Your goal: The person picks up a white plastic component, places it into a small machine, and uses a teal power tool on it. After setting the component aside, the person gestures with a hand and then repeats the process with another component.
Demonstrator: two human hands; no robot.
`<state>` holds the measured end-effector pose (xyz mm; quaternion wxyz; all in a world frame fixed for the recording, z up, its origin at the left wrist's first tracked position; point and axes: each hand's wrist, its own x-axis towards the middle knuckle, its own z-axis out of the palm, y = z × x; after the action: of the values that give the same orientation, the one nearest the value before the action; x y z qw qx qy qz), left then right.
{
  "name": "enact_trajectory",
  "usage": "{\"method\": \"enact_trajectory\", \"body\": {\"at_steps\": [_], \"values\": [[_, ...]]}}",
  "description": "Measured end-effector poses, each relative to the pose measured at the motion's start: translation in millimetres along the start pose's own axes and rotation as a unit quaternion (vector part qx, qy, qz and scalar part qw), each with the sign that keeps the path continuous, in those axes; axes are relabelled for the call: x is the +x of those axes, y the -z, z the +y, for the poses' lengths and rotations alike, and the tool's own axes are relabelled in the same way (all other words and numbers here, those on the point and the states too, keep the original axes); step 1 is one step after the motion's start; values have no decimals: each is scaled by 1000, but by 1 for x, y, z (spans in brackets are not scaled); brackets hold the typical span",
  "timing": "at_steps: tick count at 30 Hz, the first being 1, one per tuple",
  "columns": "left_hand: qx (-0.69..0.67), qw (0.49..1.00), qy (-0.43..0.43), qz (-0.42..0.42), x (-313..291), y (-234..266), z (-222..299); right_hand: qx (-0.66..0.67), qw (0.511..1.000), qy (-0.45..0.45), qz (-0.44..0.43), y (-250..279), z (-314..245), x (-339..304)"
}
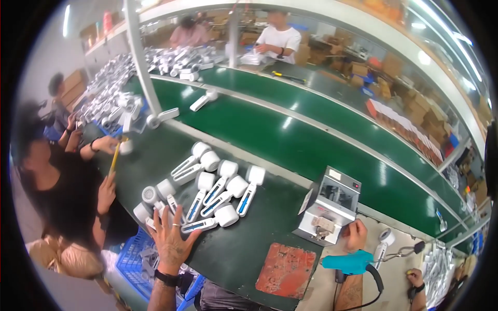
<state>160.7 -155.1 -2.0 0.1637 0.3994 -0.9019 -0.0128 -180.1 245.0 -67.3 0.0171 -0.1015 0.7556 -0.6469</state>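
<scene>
My left hand (172, 242) is open, its fingers spread over the near end of a group of white handheld shower heads (226, 215). Its fingertips reach the nearest pieces; whether they press on them I cannot tell. Several of these have blue strips along their handles, and one shows a perforated face (149, 195). My right hand (356, 236) is closed, fingers curled at the front of a small metal box-shaped machine (327, 207); anything in its fingertips is too small to make out. A teal electric screwdriver (348, 263) hangs across my right forearm.
A red worn mat (286, 270) lies before me; a blue basket (132, 259) stands below the left table edge. Beyond runs a green conveyor belt (249, 122). A co-worker in black (62, 192) works at left. Another person's hand (415, 279) is at lower right, beside one shower head (384, 243).
</scene>
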Motion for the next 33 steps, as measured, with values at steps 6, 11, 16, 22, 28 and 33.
{"method": "enact_trajectory", "body": {"at_steps": [6, 11, 16, 22, 28, 33], "values": [[-5, 999, -54, -1, 32, -10, -15, 12, 1000, 0, 2, 8, -23, -5], [-2, 995, -98, -10, 52, -14, -45, 7, 1000, 4, 0, 7, -13, -1], [-19, 992, -125, 19, 71, -18, -68, 24, 1000, -12, 5, 4, -17, -2], [-19, 990, -133, 39, 101, -26, -109, 41, 999, -4, -5, 3, -13, -2], [-1, 990, -120, 76, 91, -19, -54, 46, 999, -5, -2, 10, -5, 1], [-60, 972, -225, -10, 58, 14, 45, 30, 999, -13, -2, 7, -15, -1]]}}
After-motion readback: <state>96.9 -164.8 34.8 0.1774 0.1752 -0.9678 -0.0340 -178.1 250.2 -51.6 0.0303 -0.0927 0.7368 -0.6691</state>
